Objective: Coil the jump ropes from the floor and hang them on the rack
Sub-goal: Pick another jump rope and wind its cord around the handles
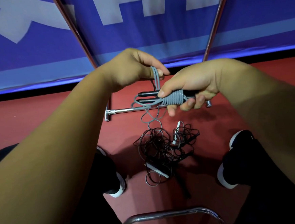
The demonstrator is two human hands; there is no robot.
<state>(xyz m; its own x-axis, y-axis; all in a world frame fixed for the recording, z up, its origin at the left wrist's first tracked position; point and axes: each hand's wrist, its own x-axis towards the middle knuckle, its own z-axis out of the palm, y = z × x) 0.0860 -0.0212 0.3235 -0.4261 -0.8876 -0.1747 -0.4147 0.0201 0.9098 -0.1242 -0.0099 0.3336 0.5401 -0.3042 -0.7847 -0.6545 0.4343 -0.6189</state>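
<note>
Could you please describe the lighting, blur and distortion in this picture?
Head view: grey jump rope sharp, blue banner slightly soft; shadows darken the red floor beside the black rope tangle; the wide lens splays the rack poles; glints on the chrome bar.

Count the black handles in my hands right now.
2. The upper handle and the lower handle lie side by side in the right hand, bound by coils of grey rope. Others could be hidden in the tangle on the floor.
</note>
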